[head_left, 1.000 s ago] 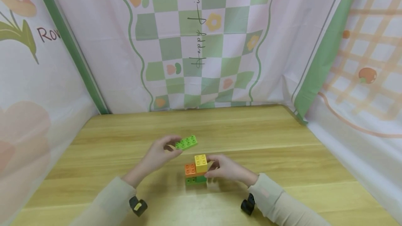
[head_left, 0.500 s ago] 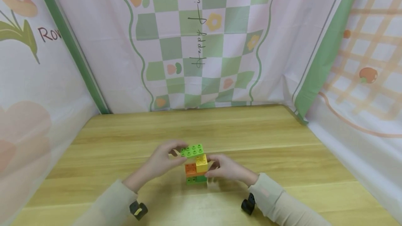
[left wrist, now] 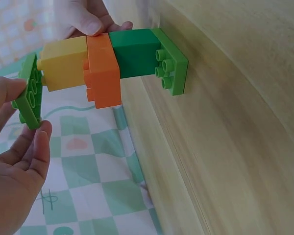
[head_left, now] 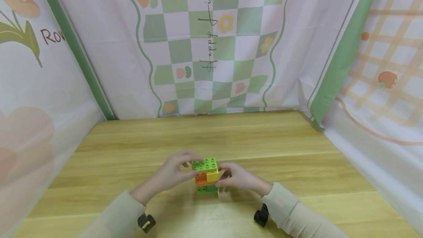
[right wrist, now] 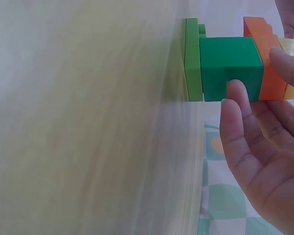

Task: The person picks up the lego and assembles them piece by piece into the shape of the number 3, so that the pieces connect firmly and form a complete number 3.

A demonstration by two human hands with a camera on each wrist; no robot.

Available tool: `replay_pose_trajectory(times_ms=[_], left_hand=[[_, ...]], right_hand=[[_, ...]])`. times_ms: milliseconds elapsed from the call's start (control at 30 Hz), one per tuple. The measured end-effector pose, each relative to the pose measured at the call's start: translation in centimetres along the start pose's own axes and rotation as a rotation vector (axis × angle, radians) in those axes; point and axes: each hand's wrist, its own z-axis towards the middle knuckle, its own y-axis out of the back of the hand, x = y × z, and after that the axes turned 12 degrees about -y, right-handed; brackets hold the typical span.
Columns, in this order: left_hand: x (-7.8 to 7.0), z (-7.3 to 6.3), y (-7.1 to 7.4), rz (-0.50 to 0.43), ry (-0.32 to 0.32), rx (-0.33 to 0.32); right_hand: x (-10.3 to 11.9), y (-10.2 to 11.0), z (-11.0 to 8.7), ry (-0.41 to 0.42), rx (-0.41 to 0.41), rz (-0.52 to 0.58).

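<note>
My left hand (head_left: pixel 170 172) pinches a flat light-green toy building brick (left wrist: pixel 29 93) by one end, between thumb and fingers. In the left wrist view that brick lies against or very near the studs of a yellow brick (left wrist: pixel 64 63), its far end overhanging; whether it is seated I cannot tell. Below the yellow brick are an orange brick (left wrist: pixel 105 73), a dark green brick (right wrist: pixel 230 68) and another flat light-green brick (right wrist: pixel 192 58) on the table. My right hand (head_left: pixel 239 176) holds the stack from the right, thumb on the orange brick and fingertips at the dark green one.
The wooden table (head_left: pixel 132 139) extends around the stack on every side. Behind it hangs a checked curtain (head_left: pixel 198 52), with more patterned cloth at left and right. Small black cameras (head_left: pixel 146 222) sit on both wrists.
My left hand has moved right and down, bringing the flat light-green brick from beside the stack to above the yellow brick, then down to its top. The right hand stays put.
</note>
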Motion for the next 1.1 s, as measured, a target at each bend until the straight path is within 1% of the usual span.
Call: replay_pose_trajectory(times_ms=[267, 633, 833, 1100], left_hand=[[-0.48, -0.14, -0.08, -0.013, 0.041, 0.034], [-0.61, -0.16, -0.1, 0.033, 0.027, 0.066], [-0.83, -0.01, -0.02, 0.084, 0.003, 0.097], [-0.91, 0.15, -0.07, 0.168, -0.068, 0.134]], right_hand=[[-0.01, -0.15, -0.09, -0.003, 0.003, -0.007], [-0.1, -0.05, 0.06, 0.025, 0.016, 0.003], [-0.06, 0.03, 0.07, 0.022, 0.012, -0.01], [0.09, -0.02, 0.02, 0.009, 0.003, -0.006]])
